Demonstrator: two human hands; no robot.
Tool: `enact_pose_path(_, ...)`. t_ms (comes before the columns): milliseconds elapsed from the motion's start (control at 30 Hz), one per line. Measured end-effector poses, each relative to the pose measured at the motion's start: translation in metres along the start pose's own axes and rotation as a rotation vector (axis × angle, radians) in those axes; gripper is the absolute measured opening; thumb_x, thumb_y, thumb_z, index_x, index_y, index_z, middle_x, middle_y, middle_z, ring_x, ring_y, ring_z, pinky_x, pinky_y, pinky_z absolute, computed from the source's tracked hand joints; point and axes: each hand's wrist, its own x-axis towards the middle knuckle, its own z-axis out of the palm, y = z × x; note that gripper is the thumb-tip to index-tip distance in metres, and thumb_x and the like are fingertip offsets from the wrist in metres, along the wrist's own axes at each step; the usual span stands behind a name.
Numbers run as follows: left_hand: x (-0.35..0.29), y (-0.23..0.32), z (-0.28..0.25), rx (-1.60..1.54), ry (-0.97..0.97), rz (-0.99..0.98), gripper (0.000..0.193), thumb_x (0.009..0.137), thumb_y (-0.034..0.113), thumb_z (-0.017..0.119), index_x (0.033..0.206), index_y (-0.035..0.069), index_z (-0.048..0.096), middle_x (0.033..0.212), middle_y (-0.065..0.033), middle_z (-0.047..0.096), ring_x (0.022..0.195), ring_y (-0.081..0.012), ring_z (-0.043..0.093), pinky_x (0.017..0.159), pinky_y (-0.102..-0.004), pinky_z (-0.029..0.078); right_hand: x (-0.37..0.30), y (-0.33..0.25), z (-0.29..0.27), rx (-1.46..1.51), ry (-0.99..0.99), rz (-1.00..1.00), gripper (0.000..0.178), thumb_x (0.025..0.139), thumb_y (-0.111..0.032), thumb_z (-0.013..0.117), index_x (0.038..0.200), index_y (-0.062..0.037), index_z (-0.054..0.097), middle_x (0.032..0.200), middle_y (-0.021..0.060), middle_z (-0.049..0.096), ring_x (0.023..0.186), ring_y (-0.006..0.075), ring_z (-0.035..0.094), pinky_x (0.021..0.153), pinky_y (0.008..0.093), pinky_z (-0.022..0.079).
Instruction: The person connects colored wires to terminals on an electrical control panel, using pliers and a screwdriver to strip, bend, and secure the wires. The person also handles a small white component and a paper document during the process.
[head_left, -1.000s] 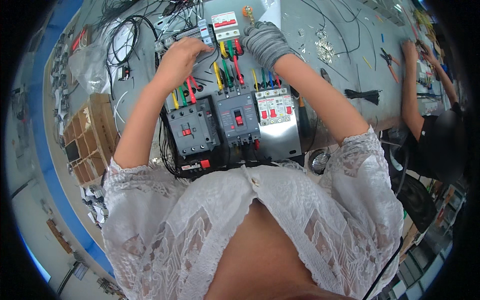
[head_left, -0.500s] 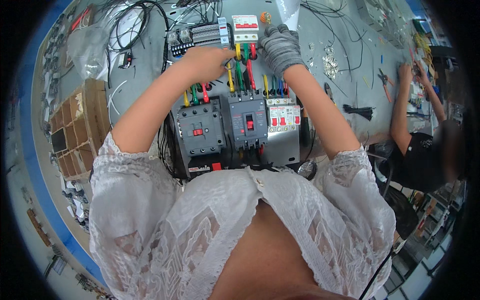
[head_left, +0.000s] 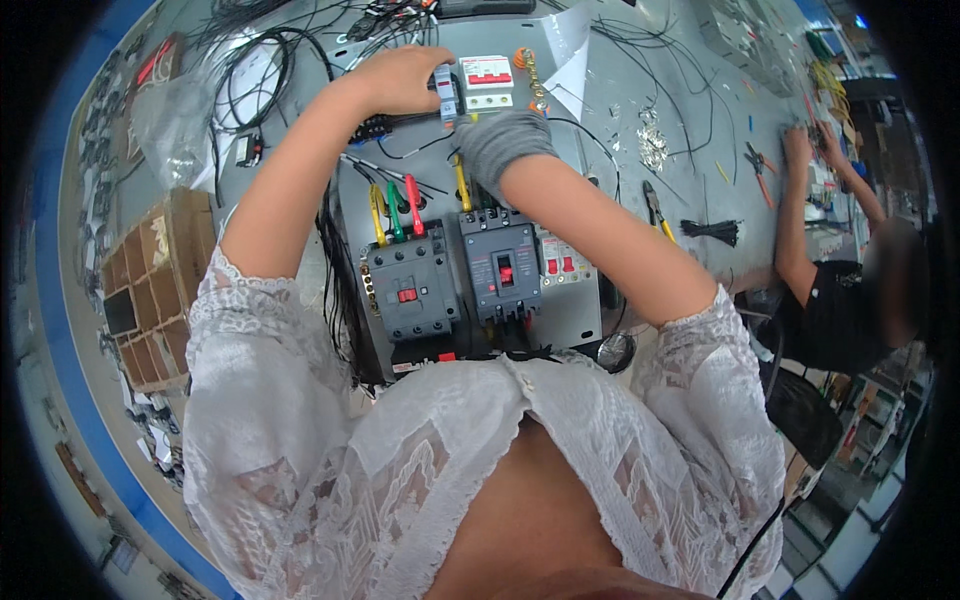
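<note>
White breaker [head_left: 487, 76] | brass strip [head_left: 533, 80] alongside | right hand [head_left: 506, 148] obscuring area below

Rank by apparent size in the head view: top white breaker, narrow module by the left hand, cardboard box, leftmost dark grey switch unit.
1. Cardboard box
2. Grey switch unit
3. White breaker
4. Narrow module

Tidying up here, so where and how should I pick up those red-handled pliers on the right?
Probably by the red handles, coming from your near side: the pliers lie with the dark head pointing away from you and the handles splayed, so squeeze both together.
</note>
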Motion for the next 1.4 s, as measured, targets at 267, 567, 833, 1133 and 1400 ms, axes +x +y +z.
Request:
enact_pose_path(267,0.02,-0.007,0.002,-0.165,-0.21,0.045,0.063,0.066,0.022,0.067,0.125,0.005,0.051,0.121,-0.0198,0.055,0.112,-0.0339,0.054,0.095,-0.0366,0.044,0.029,-0.002,0.004,-0.039,-0.329,-0.037,0.034,0.087,-0.021,0.058,0.118,-0.0099,0.064,0.118,0.0135,0.064,0.103,0.0285,0.065,0.082,0.0437,0.054)
enact_pose_path(567,0.031,-0.009,0.001,0.135,-0.192,-0.014,0.062,0.065,0.028,0.068,0.124,0.016,0.057,0.124,-0.0142,0.051,0.119,-0.0315,0.048,0.099,-0.0399,0.042,0.012,0.008,0.005,0.076,-0.135,-0.067,0.035,0.083,-0.019,0.06,0.116,-0.0083,0.065,0.115,0.0155,0.066,0.105,0.0317,0.064,0.083,0.0469,0.052)
enact_pose_path(833,-0.015,0.099,0.03,0.044,0.172,0.022,0.029,0.076,-0.004,0.052,0.102,0.002,0.064,0.105,-0.017,0.061,0.099,-0.0363,0.061,0.086,-0.0448,0.05,-0.057,0.143,0.054,0.427,0.5,0.219,0.024,0.085,-0.025,0.059,0.105,-0.0157,0.068,0.097,0.013,0.068,0.092,0.0314,0.065,0.086,0.0413,0.05)
enact_pose_path(1133,0.004,0.135,0.056,0.599,0.092,0.133,0.018,0.078,0.008,0.056,0.092,0.006,0.068,0.101,-0.0088,0.056,0.106,-0.0261,0.051,0.089,-0.0361,0.042,-0.053,0.156,0.042,0.635,0.233,0.189,0.031,0.087,-0.031,0.06,0.111,-0.0127,0.066,0.103,0.0154,0.068,0.096,0.0324,0.065,0.086,0.0404,0.05)
enact_pose_path(1400,0.016,0.133,0.079,0.584,0.051,0.113,0.019,0.084,0.009,0.051,0.094,0.001,0.065,0.105,-0.0116,0.057,0.1,-0.0276,0.058,0.087,-0.0378,0.046,0.007,0.12,-0.011,0.103,0.044,0.058,0.03,0.079,-0.024,0.064,0.103,-0.0063,0.069,0.099,0.0159,0.069,0.089,0.0309,0.067,0.077,0.0426,0.054)
